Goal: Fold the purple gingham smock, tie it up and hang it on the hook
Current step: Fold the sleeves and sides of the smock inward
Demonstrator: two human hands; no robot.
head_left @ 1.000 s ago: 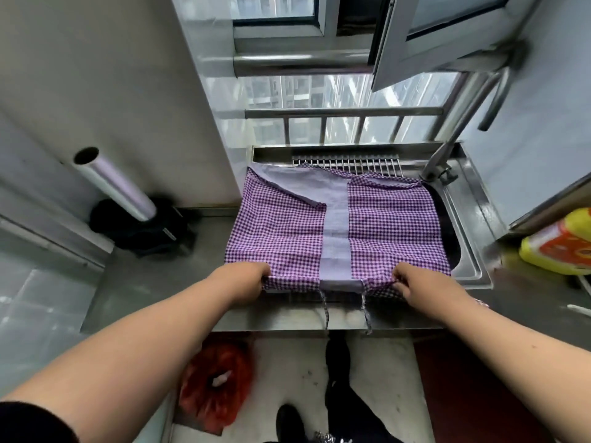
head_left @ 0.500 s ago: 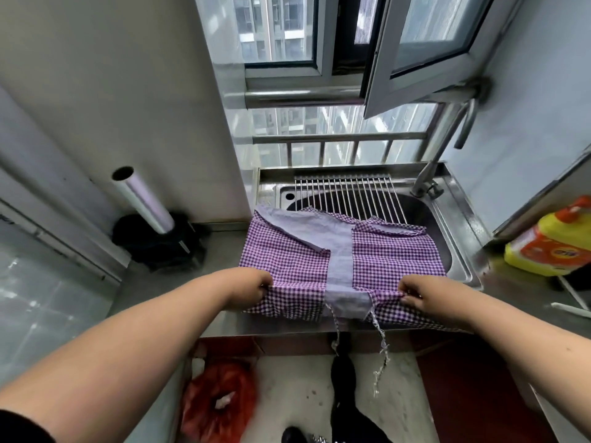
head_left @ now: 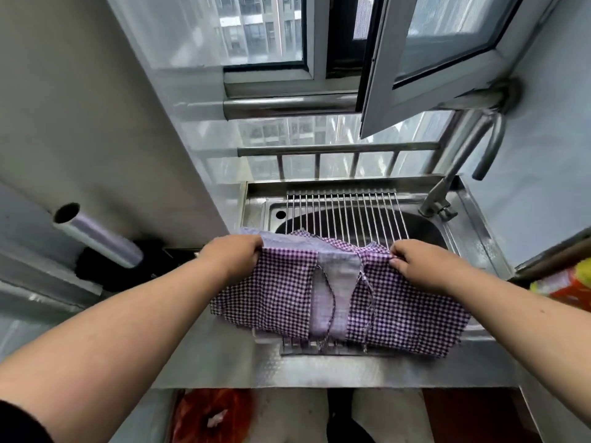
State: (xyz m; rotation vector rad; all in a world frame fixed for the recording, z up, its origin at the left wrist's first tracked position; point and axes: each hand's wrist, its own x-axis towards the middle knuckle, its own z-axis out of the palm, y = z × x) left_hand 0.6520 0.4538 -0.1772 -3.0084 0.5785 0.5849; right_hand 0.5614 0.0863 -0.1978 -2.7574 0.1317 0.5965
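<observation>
The purple gingham smock (head_left: 278,292) lies folded over on the wire rack (head_left: 345,215) across the steel sink, with a pale lilac band down its middle and two thin tie strings (head_left: 332,302) trailing over it. My left hand (head_left: 235,255) pinches the folded-over edge at its far left corner. My right hand (head_left: 419,262) pinches the same edge at the far right corner. Both hands hold that edge over the far part of the cloth. No hook is in sight.
A faucet (head_left: 447,190) rises at the sink's right rear, under an open window sash (head_left: 447,59). A roll of film (head_left: 96,235) sticks out at the left wall. An orange and yellow bottle (head_left: 569,282) stands on the right. A red bag (head_left: 211,414) lies on the floor below.
Both hands have carried the smock's near edge up and away from me, folding it over the far half. The strings that hung off the counter front now lie on the cloth.
</observation>
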